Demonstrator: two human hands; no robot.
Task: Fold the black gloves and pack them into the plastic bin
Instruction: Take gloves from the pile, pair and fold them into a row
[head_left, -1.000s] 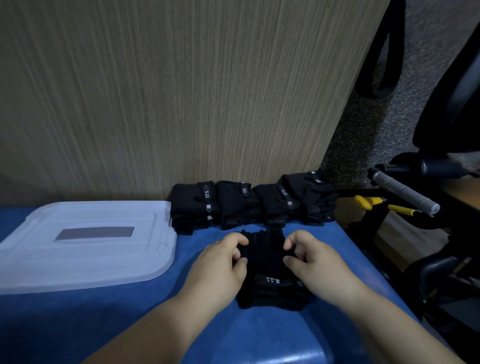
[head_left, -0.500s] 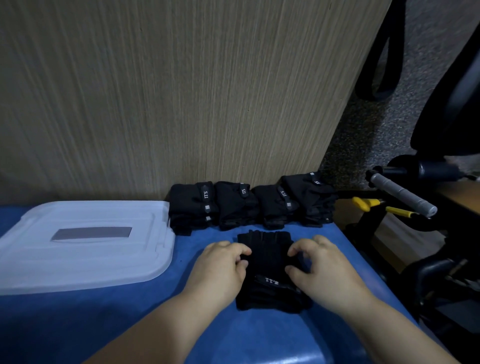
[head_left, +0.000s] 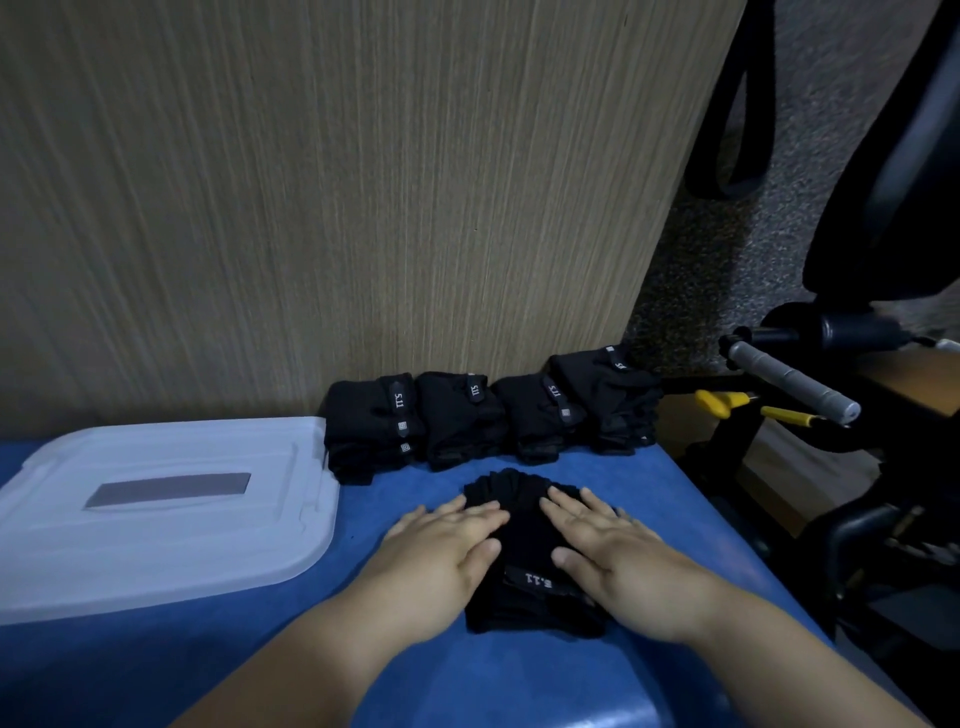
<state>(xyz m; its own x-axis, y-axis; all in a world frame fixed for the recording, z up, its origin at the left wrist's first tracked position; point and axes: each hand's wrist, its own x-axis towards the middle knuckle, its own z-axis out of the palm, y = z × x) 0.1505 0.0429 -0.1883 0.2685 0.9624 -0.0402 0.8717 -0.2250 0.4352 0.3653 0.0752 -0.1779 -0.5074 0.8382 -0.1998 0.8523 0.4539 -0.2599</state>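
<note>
A black glove (head_left: 524, 551) with a white "5.11" strap lies flat on the blue table top in front of me. My left hand (head_left: 441, 551) presses on its left side with straight fingers. My right hand (head_left: 608, 551) lies flat on its right side, fingers straight too. A row of several folded black gloves (head_left: 488, 415) stands against the wooden panel behind it. The translucent plastic bin (head_left: 171, 519) sits at the left with its lid on.
The wooden panel (head_left: 363, 182) closes off the back of the blue table (head_left: 156, 665). Past the table's right edge stand a black chair (head_left: 893, 182), a grey-handled bar (head_left: 789, 384) and yellow-handled tools (head_left: 727, 402).
Both hands went from pinching the glove's finger end with curled fingers to lying flat on it. The glove now lies spread flat, its finger end farther away.
</note>
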